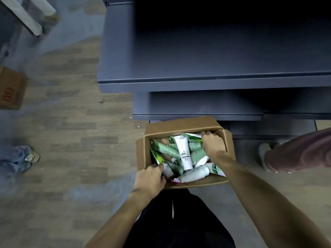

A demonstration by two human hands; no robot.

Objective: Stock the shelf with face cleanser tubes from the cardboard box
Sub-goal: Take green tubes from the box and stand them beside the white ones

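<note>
My left hand [151, 178] curls its fingers over the near-left rim of the brown corrugated cardboard box [180, 125], gripping a smooth plastic tube [167, 170] there. My right hand [213, 144] digs into the far-right corner, fingers bent among the tubes; whether they grip one, I cannot tell. One white tube [184, 152] tops a dozen-odd glossy green and white ones. Two matte grey metal shelves [206, 56] lie bare beyond.

The white tube [183, 152] in the box reads "FRESH".
</note>
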